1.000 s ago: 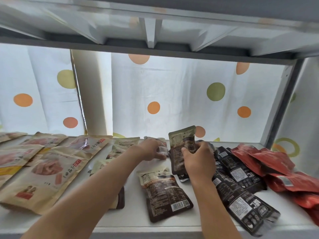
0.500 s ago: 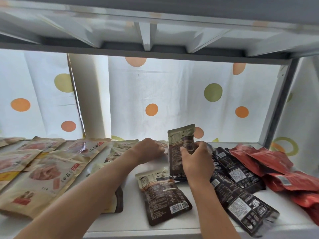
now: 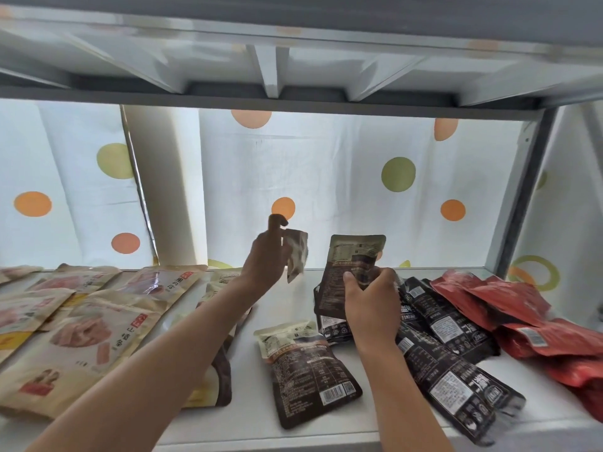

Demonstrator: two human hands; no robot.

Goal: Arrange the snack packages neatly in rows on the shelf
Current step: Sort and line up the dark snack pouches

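Snack packets: left hand (image 3: 266, 256) pinches one small packet (image 3: 296, 254), right hand (image 3: 370, 296) grips one brown pouch (image 3: 354, 259).

Snack packages spread across one white metal shelf (image 3: 293, 432), in front of a dotted white curtain (image 3: 326, 177).

Tan paper pouches (image 3: 81, 334) lie at the left; a brown foil pouch (image 3: 306, 370) lies flat at centre front, long black foil packs (image 3: 453, 380) to its right, red foil packs (image 3: 522, 308) farthest right.

left forearm (image 3: 182, 350): bare, no sleeve | right forearm (image 3: 391, 380): bare, no sleeve | left hand (image 3: 266, 256), right hand (image 3: 370, 298): bare, ungloved, no rings visible
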